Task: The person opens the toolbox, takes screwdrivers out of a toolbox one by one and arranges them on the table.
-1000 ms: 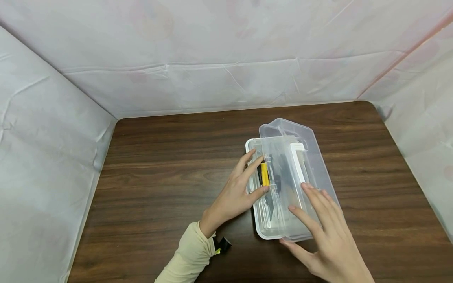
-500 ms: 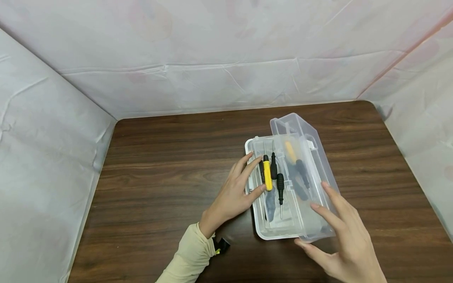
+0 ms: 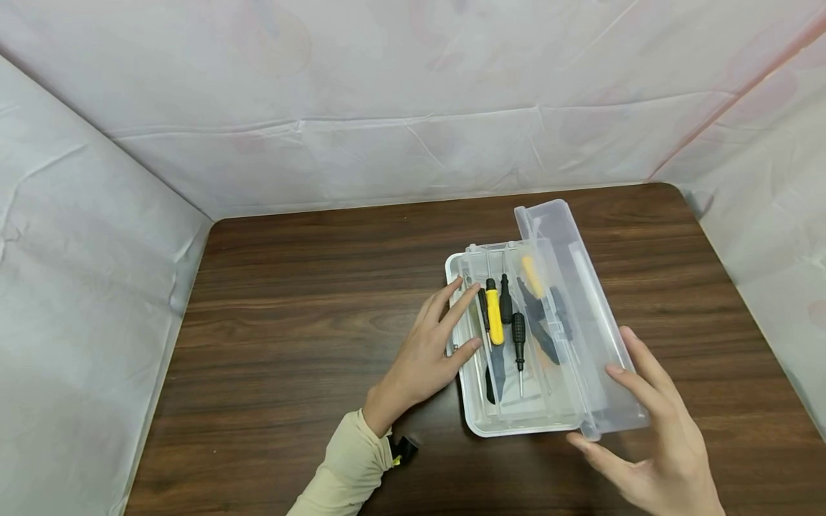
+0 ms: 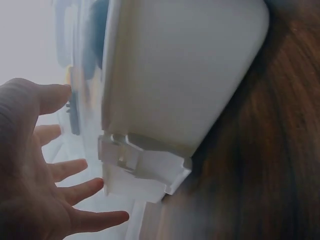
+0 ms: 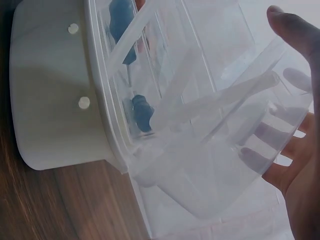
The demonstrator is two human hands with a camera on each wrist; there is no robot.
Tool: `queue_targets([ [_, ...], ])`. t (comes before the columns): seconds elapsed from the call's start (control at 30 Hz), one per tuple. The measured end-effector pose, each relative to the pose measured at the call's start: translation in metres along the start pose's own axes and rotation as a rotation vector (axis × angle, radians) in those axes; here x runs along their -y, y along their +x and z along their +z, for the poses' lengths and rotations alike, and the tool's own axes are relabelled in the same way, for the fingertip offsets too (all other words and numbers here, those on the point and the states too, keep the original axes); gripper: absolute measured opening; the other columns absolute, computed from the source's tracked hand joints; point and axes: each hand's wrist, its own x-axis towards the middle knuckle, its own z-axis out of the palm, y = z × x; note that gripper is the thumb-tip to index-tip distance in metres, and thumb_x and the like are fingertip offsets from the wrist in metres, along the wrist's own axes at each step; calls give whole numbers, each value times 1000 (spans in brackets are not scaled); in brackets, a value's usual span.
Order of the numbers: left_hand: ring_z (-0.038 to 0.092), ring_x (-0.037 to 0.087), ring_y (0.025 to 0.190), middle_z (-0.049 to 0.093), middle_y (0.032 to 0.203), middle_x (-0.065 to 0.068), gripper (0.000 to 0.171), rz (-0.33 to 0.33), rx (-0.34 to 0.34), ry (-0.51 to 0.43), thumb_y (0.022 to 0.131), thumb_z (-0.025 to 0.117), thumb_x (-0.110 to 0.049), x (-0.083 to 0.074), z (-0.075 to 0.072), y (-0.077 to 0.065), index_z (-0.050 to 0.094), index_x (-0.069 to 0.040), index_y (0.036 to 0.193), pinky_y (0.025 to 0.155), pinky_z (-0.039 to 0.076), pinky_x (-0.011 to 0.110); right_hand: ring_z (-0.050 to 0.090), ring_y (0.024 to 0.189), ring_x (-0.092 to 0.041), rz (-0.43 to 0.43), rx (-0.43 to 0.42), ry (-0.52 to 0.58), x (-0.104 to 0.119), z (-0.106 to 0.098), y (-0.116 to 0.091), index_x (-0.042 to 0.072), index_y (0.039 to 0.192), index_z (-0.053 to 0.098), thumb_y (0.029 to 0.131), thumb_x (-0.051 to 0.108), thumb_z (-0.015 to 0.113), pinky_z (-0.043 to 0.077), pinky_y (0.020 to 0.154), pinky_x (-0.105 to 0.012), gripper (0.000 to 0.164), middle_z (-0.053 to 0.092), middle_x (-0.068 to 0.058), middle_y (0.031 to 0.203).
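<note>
A white plastic toolbox with a hinged translucent lid lies on the table. Its clear inner tray holds a yellow-handled screwdriver, a black screwdriver with its shaft toward me, and another black screwdriver. My left hand rests at the box's left side, fingers spread over the rim. In the left wrist view, a white latch is on the box's wall, beside the fingers. My right hand supports the tilted lid from outside; its extended fingers show partly through the plastic.
Beneath the lid, a yellow piece and dark pieces show dimly. White struts run between box and lid. The wooden table is bordered by pale hanging sheets at the back and both sides.
My right hand has moved right with the lid, which has swung farther back and uncovered the screwdrivers. The tray has shifted slightly right. My left hand has stayed at the box's side.
</note>
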Motion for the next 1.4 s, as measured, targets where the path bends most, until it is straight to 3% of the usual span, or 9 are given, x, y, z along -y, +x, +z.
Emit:
queue_targets([
  [0.27,27,35,158,21,174,11,80,-12,-11,39,104,63,-42,5,5,-2,16,-36,168,118,39,63,53,144,-22,44,-42,60,-3,-5,-2,-23,123,51,91,40,81,45,110,-14,76,48,-36,153],
  [0.47,24,41,159,13,176,11,84,-127,18,-41,103,63,-45,8,10,-7,15,-27,169,120,35,67,53,144,-22,89,-89,77,-5,-10,-4,-22,124,52,89,38,83,42,115,-17,77,50,-32,153],
  [0.67,22,40,160,13,175,19,81,-160,23,-102,103,61,-43,18,15,-12,17,-24,169,122,32,67,54,143,-21,123,-102,94,-8,-16,-8,-23,126,49,88,36,85,43,112,-16,79,50,-31,154],
  [0.8,27,39,158,21,173,19,82,-186,13,-127,101,63,-40,22,17,-13,18,-26,168,121,34,65,55,143,-22,131,-131,160,-10,-19,-8,-24,127,47,87,28,87,45,109,-16,77,49,-32,154],
  [1.07,34,24,157,32,171,4,84,-185,-31,-186,98,67,-23,24,20,-13,20,-23,168,126,34,50,54,142,-25,185,-144,292,-18,-26,-16,-25,133,43,84,12,88,48,104,-17,76,45,-32,157],
  [1.23,35,20,156,34,170,2,85,-195,-54,-208,96,68,-19,24,21,-13,23,-22,168,126,34,47,54,141,-28,221,-219,458,-28,-31,-25,-24,135,42,80,-3,86,50,102,-19,73,44,-32,158],
  [1.4,38,22,155,37,169,5,86,-180,-72,-194,93,69,-16,24,20,-12,26,-20,167,125,36,46,54,142,-31,263,-280,522,-35,-35,-33,-22,136,43,78,-8,85,52,101,-19,73,44,-32,158],
])
